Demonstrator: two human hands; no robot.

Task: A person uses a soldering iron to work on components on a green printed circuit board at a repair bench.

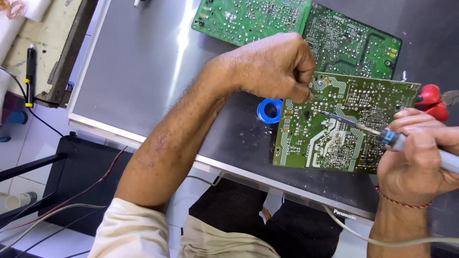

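On the grey metal counter [143, 71] before you lie three circuit boards: two green ones [248, 19] [354, 43] side by side at the far edge, and nearer you the light green board [330, 124] you are working on, solder side up, flat on the counter. Your left hand [272, 64] is clenched in a fist at that board's upper left corner; whether it pinches anything you cannot tell from here. Your right hand [416, 157] grasps the soldering iron [382, 136], its tip resting on the board's middle. That board looks light, stiff and fragile, so hold it by its bare edges, not the joints. A blue solder spool [269, 111] sits just beside its left edge, and red-handled pliers [430, 101] lie at its right corner.
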